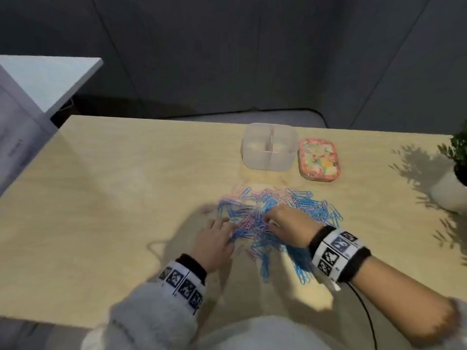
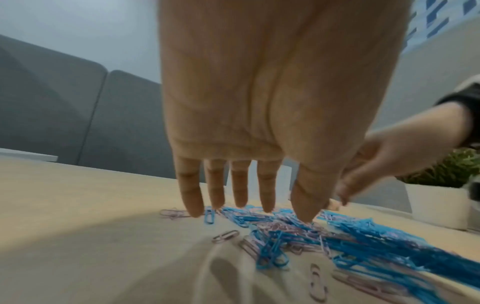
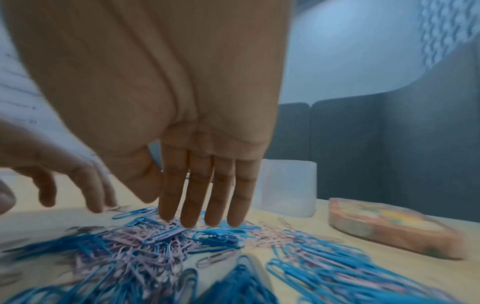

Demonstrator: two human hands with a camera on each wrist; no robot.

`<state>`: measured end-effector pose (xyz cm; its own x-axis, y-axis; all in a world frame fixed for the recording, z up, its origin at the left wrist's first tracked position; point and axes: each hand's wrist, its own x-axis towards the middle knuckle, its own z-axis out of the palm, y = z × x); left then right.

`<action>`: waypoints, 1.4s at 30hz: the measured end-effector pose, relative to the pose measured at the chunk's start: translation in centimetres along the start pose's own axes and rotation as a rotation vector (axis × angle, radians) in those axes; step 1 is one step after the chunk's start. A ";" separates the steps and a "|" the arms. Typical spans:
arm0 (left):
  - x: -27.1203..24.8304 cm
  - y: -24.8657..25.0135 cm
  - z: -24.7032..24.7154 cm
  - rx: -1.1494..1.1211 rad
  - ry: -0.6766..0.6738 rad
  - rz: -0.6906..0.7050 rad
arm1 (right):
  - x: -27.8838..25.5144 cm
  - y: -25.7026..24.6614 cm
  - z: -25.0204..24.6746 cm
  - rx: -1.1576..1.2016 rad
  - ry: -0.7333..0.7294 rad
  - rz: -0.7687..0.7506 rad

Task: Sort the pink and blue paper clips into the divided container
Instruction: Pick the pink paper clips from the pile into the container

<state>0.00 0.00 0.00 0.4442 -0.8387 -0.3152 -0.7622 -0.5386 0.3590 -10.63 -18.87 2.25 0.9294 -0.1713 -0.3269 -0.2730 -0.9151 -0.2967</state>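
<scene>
A mixed pile of blue and pink paper clips [image 1: 273, 218] [image 2: 337, 238] [image 3: 182, 246] is spread on the wooden table [image 1: 113, 198]. Behind the pile stands the clear divided container [image 1: 269, 147] [image 3: 288, 187], its compartments looking bare. My left hand [image 1: 217, 238] [image 2: 249, 209] reaches into the pile's left side, fingers straight and spread, tips touching clips. My right hand [image 1: 280, 221] [image 3: 205, 220] is over the pile's middle with straight fingers close together, their tips on the clips. Neither hand visibly holds a clip.
A floral pink tin [image 1: 319, 157] [image 3: 389, 226] lies right of the container. A potted plant in a white pot [image 1: 452, 183] [image 2: 439, 201] stands at the table's right edge. A white shelf [image 1: 45, 82] is at the far left. A black cable [image 1: 364, 311] trails from my right wrist.
</scene>
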 end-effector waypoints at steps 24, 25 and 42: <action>7.8 -3.4 -4.1 -0.119 0.212 -0.184 | 10.3 0.8 -1.9 0.069 0.184 0.065; 8.2 -3.6 -4.3 -0.128 0.172 -0.179 | 10.8 0.5 -1.9 0.054 0.174 0.049; 6.0 -2.5 -2.4 0.068 0.090 0.014 | 12.1 -0.9 -1.2 0.181 0.081 -0.055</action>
<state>5.72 -3.91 -0.69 0.4717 -0.8516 -0.2288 -0.7973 -0.5227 0.3018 1.17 -20.58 -0.36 0.9592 -0.1580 -0.2345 -0.2544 -0.8445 -0.4714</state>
